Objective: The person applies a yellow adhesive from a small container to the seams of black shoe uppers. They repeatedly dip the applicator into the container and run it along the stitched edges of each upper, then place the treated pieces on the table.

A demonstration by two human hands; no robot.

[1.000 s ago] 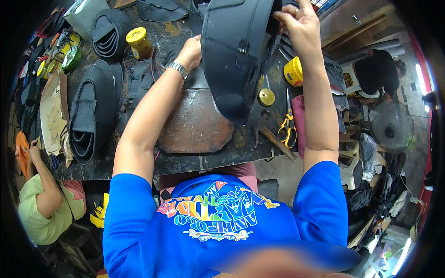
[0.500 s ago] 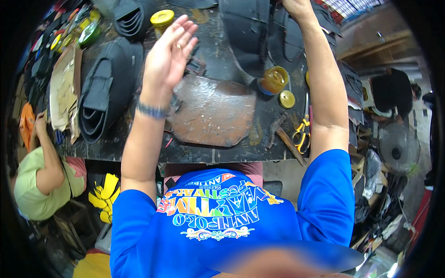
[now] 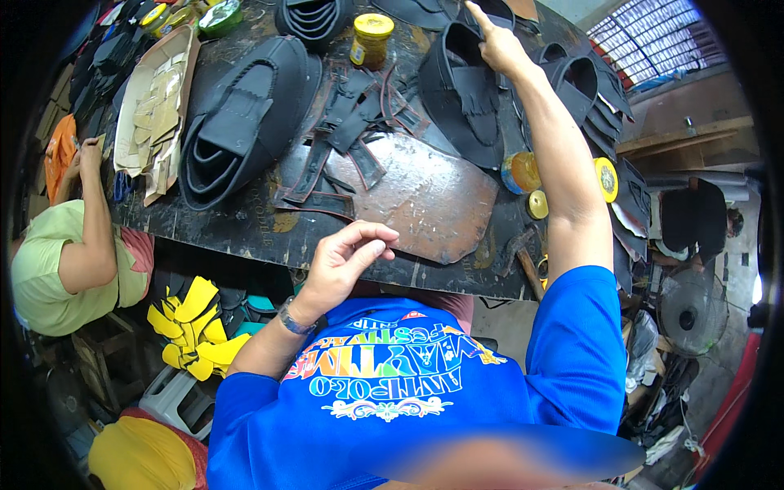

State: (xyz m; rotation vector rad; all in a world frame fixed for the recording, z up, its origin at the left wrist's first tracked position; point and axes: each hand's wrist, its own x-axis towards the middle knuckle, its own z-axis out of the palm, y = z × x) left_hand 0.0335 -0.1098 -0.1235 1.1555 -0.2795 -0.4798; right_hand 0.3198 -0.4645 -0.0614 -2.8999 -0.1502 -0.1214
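My left hand (image 3: pixel 349 263) hovers at the table's near edge, thumb and fingertips drawn together in a loose pinch. Nothing shows between them. Far off, my right hand (image 3: pixel 502 49) reaches over the black shoe uppers, index finger stretched out and the other fingers partly hidden; I see nothing held. Below it stands a large black shoe upper (image 3: pixel 469 106). Between my hands lies a worn brown board (image 3: pixel 433 192), its upper left part under a pile of black straps (image 3: pixel 347 122) with reddish edges. Nested black uppers (image 3: pixel 237 118) lie to the left.
A yellow-lidded jar (image 3: pixel 371 41) stands at the back. An open glue jar (image 3: pixel 523 173), a small lid (image 3: pixel 536 204) and a hammer (image 3: pixel 528 265) lie along my right arm. A tray of tan pieces (image 3: pixel 159 106) sits left, near another person (image 3: pixel 69 261). Yellow pieces (image 3: pixel 196 322) lie below.
My left hand has come back from over the board toward me, and its spread fingers have closed. My right hand stays far out, now with a finger pointed. The view has shifted.
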